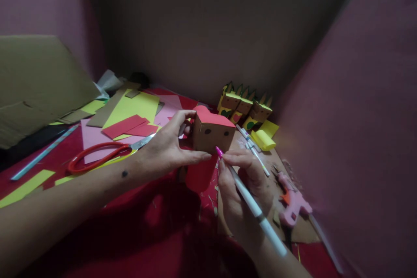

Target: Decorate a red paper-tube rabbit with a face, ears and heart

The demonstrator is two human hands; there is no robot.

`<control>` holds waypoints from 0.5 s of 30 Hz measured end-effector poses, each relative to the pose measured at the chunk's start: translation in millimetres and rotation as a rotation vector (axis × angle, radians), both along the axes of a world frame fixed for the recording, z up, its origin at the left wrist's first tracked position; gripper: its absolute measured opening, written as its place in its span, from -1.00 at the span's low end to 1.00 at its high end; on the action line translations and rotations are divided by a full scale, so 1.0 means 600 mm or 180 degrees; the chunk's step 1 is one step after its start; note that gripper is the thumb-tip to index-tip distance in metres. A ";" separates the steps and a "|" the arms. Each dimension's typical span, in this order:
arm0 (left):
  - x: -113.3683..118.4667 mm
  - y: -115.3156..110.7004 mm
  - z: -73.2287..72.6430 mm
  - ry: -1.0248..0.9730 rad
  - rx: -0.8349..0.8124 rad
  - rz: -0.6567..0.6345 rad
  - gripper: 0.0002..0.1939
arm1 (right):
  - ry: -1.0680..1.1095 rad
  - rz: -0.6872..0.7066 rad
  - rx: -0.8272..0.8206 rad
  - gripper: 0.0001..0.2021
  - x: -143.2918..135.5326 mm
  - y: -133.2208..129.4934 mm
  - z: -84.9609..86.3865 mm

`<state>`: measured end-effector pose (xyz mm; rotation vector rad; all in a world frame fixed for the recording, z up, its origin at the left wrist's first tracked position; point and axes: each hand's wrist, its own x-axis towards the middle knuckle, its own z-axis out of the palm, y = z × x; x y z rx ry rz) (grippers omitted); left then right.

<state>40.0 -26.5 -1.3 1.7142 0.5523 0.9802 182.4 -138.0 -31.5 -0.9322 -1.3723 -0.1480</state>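
My left hand (172, 145) grips a small cardboard figure (213, 135) by its box-shaped head, thumb along the lower front and fingers at the back left. The head has a red paper top and two dark dots on its front; a red body (201, 173) extends below. In my right hand (244, 178) is a white marker (249, 202), held like a pen, its magenta tip at the lower edge of the face below the dots. Whether the tip touches the cardboard cannot be made out.
Red-handled scissors (97, 156) and coloured paper sheets (135, 106) lie left. Several finished-looking cardboard figures (244, 105) stand at the back, near yellow paper (263, 137) and more markers (256, 152). A pink glue gun (295, 204) rests at right; a cardboard box (39, 82) stands far left.
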 end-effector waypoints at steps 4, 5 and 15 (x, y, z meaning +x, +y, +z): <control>-0.002 -0.005 0.003 0.0020 -0.0038 0.0026 -0.19 | -0.0098 -0.0044 -0.0009 -0.75 0.002 -0.001 0.002; -0.002 -0.005 0.003 0.0022 -0.0042 0.0032 -0.19 | -0.0124 -0.0053 -0.0024 -0.76 0.002 -0.002 0.002; -0.001 0.001 0.001 0.0066 0.0077 -0.0006 -0.19 | -0.0143 0.0114 -0.0020 -0.72 0.001 -0.001 0.001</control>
